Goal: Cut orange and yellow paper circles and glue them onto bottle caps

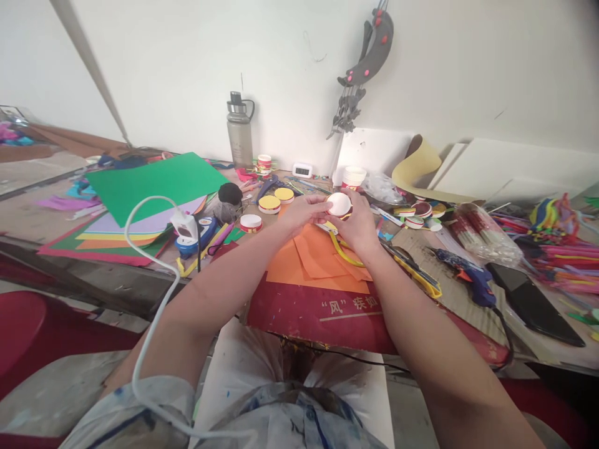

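Head view. Round white-topped piece [339, 204] held up between the two hands over the middle of the table, above the orange sheets [318, 259]. Left hand [305, 213]: fingers drawn together, fingertips on the left edge of the piece. Right hand [358, 223]: thumb and fingers curved about its right side, gap between them filled by the piece. Exact finger contact underneath hidden.

Orange sheets lie on a red board [309, 312] at the near edge; yellow strip [347, 254] just below the right hand. Left of the hands: two yellow-topped discs [269, 204] side by side, a red-and-white disc [251, 223] nearer. Far side: grey bottle [240, 137] at left, white paper cup [354, 177] beyond the right hand. Right: blue glue gun [473, 280], then black phone [533, 302]. Far left: green sheet [159, 184] atop other coloured sheets.
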`<action>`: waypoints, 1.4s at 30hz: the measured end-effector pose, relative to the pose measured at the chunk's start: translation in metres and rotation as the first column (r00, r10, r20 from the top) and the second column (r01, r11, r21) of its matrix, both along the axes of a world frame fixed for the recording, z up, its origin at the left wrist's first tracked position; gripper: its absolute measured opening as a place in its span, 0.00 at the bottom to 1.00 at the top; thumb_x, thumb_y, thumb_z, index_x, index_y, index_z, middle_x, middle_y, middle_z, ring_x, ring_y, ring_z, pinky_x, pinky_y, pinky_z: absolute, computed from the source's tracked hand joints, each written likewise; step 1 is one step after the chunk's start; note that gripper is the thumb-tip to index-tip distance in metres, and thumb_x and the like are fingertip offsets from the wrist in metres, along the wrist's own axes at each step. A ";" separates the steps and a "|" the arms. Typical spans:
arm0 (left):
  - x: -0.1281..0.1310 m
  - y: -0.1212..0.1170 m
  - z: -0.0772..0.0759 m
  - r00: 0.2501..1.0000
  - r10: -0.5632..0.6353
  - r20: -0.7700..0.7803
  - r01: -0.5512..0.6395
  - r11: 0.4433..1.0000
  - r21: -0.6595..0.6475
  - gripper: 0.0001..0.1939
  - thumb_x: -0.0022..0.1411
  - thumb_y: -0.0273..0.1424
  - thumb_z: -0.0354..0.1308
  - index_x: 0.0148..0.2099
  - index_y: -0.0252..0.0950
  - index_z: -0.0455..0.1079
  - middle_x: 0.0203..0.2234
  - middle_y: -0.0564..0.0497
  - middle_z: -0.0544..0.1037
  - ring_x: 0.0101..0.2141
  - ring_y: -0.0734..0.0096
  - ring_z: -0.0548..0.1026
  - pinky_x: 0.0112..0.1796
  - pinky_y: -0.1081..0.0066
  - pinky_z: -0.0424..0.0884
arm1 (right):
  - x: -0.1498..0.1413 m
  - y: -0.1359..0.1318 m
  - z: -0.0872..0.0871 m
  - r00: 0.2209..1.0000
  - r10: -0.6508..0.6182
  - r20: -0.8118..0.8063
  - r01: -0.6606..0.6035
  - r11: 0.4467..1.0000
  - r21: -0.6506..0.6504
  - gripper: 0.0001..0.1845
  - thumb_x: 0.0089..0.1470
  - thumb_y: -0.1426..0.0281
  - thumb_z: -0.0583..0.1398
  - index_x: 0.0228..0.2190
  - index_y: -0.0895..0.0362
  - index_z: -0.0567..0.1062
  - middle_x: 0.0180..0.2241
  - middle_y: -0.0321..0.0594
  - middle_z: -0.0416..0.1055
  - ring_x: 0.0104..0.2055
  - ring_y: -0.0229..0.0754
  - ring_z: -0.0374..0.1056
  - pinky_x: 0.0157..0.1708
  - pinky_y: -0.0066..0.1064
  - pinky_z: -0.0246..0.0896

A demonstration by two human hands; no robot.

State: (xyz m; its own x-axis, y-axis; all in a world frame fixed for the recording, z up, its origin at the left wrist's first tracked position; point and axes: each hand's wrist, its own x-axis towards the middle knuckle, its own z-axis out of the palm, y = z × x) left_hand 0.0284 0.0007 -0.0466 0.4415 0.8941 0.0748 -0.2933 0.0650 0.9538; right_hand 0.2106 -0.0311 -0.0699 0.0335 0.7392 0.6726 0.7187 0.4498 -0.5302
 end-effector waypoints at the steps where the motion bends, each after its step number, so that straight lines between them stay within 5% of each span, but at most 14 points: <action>1: 0.000 0.000 0.000 1.000 0.002 -0.004 -0.002 1.000 -0.004 0.25 0.48 0.38 0.87 0.43 0.30 0.83 0.30 0.50 0.84 0.29 0.76 0.80 0.37 0.71 0.72 | 0.000 0.000 0.000 1.000 0.004 0.000 -0.004 1.000 0.002 0.36 0.51 0.67 0.74 0.60 0.57 0.76 0.60 0.57 0.78 0.64 0.64 0.71 0.69 0.61 0.66; 7: 0.000 0.000 -0.001 1.000 -0.027 0.010 0.027 1.000 0.001 0.24 0.52 0.38 0.85 0.45 0.30 0.83 0.31 0.51 0.84 0.30 0.77 0.80 0.36 0.72 0.73 | 0.000 -0.002 0.002 0.999 0.022 -0.035 -0.022 1.000 -0.008 0.30 0.53 0.62 0.73 0.56 0.55 0.76 0.56 0.53 0.80 0.56 0.61 0.75 0.61 0.58 0.72; 18: 0.002 -0.012 0.008 1.000 0.014 -0.004 -0.014 1.000 0.013 0.21 0.55 0.37 0.84 0.40 0.29 0.81 0.27 0.54 0.80 0.26 0.81 0.75 0.33 0.73 0.70 | -0.002 -0.002 0.000 0.999 0.022 -0.040 -0.024 0.999 -0.045 0.31 0.53 0.56 0.75 0.55 0.53 0.77 0.55 0.52 0.77 0.60 0.61 0.71 0.66 0.61 0.67; 26: 0.004 -0.013 0.001 0.999 0.033 0.001 -0.033 0.997 -0.064 0.32 0.72 0.60 0.63 0.43 0.32 0.78 0.28 0.45 0.84 0.28 0.69 0.82 0.34 0.71 0.71 | 0.004 0.000 0.001 0.992 -0.036 -0.121 0.031 0.999 -0.045 0.32 0.48 0.60 0.75 0.53 0.55 0.78 0.54 0.52 0.79 0.55 0.60 0.74 0.61 0.60 0.70; 42: 0.011 -0.022 0.002 0.998 0.049 -0.029 -0.049 0.999 0.010 0.22 0.76 0.44 0.66 0.33 0.33 0.75 0.23 0.51 0.78 0.24 0.75 0.76 0.27 0.73 0.65 | 0.005 -0.001 -0.006 0.992 -0.034 -0.121 0.027 0.998 -0.060 0.31 0.47 0.55 0.73 0.51 0.55 0.79 0.50 0.51 0.82 0.50 0.58 0.76 0.56 0.60 0.73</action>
